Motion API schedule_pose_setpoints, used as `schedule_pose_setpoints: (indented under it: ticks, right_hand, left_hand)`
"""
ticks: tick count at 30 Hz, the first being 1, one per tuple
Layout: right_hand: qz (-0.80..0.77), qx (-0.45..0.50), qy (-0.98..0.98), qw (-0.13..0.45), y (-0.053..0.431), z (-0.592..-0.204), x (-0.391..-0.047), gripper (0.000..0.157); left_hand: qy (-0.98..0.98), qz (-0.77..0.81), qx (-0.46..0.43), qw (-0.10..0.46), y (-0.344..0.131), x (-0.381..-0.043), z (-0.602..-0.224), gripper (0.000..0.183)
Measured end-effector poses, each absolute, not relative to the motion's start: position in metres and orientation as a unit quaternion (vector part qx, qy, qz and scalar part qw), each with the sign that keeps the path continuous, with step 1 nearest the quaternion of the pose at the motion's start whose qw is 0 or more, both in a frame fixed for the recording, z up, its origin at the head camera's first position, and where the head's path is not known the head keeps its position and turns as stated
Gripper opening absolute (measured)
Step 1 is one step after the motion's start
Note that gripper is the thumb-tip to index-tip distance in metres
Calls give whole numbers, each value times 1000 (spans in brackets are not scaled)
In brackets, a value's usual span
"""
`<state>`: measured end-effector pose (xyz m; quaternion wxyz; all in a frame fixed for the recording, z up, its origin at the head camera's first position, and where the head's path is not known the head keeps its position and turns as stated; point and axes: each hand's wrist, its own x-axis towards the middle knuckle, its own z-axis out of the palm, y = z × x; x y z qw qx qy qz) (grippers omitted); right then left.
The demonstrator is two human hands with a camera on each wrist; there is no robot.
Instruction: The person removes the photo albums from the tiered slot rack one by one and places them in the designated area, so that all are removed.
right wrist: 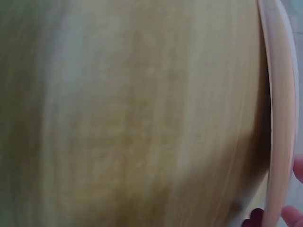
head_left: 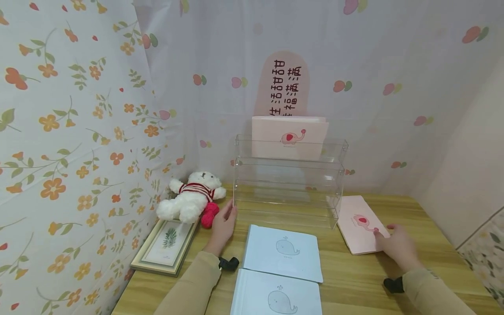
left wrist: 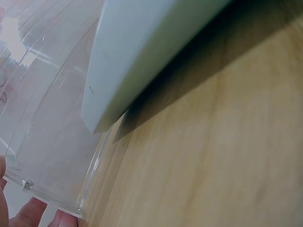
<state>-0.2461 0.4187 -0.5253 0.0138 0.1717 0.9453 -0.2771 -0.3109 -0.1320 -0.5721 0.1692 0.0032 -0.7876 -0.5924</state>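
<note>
A clear tiered display rack [head_left: 285,208] stands at the back of the table. My left hand [head_left: 223,229] grips its left side low down; in the left wrist view, fingertips [left wrist: 32,212] show past the panel's edge. At the rack's right, my right hand [head_left: 399,247] pinches the near right corner of a pink elephant book [head_left: 356,221]. The right wrist view shows that pink book's [right wrist: 280,104] edge tilted up from the wood. Another pink elephant book [head_left: 271,131] stands in the top tier. Two pale blue whale books [head_left: 285,253] lie in front of the rack, one nearer me.
A white teddy bear [head_left: 185,210] in a striped sweater leans at the left, with a red yarn ball [head_left: 209,214] beside it. A framed plant print [head_left: 161,247] lies under the bear's feet. Patterned curtains [head_left: 78,131] close off the left and back.
</note>
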Motion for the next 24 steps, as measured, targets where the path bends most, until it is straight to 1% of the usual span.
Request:
schedule_pose_setpoints:
  ticks: [5,8,12,14,16,18,20,24]
  right_hand:
    - [-228,142,963,36,415,-529,-247,86]
    - [-216,134,966,40,413,-529,-247,85]
    - [-200,128,970,43,408,-526,-247,82]
    - [-192,129,972,47,406,-524,-247,83]
    - [-183,127,974,41,403,-522,-247,83]
    - [-182,125,975,27,400,-518,-248,82]
    - [-185,119,976,-8,396,-514,-248,76]
    - [-213,90,967,-107,381,-498,-247,60]
  left_hand:
    - [-789,-589,3,175,-133,-311,-576,47]
    - [-783,-598,-4,170,-132,-310,-574,46]
    - [-779,-609,8,146,-131,-309,-569,44]
    - [-780,-609,11,144,-130,-308,-569,44]
    - [-783,-602,8,153,-131,-309,-570,44]
    - [-784,-598,2,166,-131,-309,-572,44]
    - [-784,-593,-8,181,-132,-310,-574,45]
    - [-779,-594,-26,201,-133,-312,-579,45]
